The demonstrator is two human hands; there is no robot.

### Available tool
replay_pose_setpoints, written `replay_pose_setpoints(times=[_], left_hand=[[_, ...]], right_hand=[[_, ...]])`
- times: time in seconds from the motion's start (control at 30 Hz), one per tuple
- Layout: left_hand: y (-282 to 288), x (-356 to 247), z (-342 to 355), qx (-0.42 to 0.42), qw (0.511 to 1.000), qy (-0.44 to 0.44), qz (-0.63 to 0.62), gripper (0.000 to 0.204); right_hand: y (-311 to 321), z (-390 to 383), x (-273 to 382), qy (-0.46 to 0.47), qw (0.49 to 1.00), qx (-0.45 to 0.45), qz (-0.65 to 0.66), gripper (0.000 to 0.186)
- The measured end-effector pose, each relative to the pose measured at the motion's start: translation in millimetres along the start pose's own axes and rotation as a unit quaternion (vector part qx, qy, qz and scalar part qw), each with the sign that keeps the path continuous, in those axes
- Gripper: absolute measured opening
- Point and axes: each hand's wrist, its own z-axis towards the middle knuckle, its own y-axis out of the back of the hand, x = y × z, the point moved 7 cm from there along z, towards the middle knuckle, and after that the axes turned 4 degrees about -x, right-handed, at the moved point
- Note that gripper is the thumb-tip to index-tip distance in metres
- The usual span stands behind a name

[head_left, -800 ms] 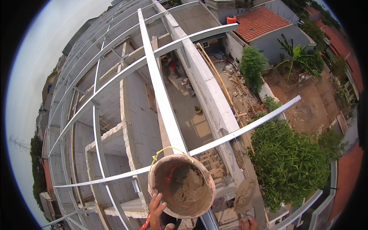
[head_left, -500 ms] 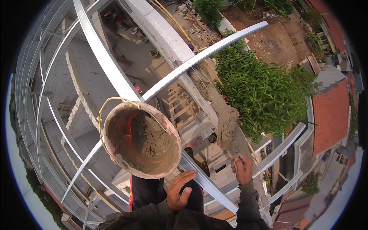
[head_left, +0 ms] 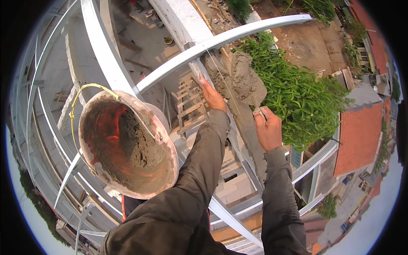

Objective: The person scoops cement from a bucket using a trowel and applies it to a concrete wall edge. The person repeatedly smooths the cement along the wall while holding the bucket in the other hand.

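Observation:
My right hand (head_left: 268, 131) is closed round the handle of a trowel (head_left: 256, 105). A thick heap of wet grey mortar (head_left: 246, 78) covers the blade, over the top of the block wall (head_left: 243, 138). My left hand (head_left: 212, 95) lies along the wall's inner side with fingers stretched out, holding nothing. More mortar (head_left: 216, 74) lies on the wall top between the hand and the trowel. A thin string (head_left: 227, 85) runs along the wall there. To the left, a bucket (head_left: 170, 159) with a yellow rope handle (head_left: 73, 114) stands tilted, partly filled with mortar.
White metal beams (head_left: 106, 51) cross around me, one beam (head_left: 229, 38) passing over the wall just beyond my hands. A wooden ladder-like frame (head_left: 187, 102) stands below on the inner side. Outside the wall are a leafy tree (head_left: 301, 106) and a red tiled roof (head_left: 359, 138).
Both hands have moved forward, away from my body. The left has reached out to the wall's side, and the mortar-laden trowel has gone farther along the wall. The bucket appears farther left.

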Motion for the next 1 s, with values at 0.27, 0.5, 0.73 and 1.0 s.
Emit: replay_pose_setpoints(times=[0.27, 0.5, 0.73, 1.0], left_hand=[[-47, 12, 23, 0.062, 0.998, 0.000, -0.025, 0.089], [-44, 10, 18, 0.077, 0.997, -0.001, -0.024, 0.091], [-36, 20, 17, 0.117, 0.993, 0.007, -0.005, 0.099], [-28, 27, -5, 0.099, 0.995, 0.004, 0.016, 0.093]], right_hand=[[-53, 55, 30, 0.020, 0.980, -0.069, -0.184, 0.034], [-49, 37, 17, 0.048, 0.982, -0.067, -0.172, 0.032], [-31, 13, 11, 0.065, 0.976, -0.044, -0.202, 0.036], [2, 63, -28, -0.107, 0.976, 0.102, 0.160, 0.040]])
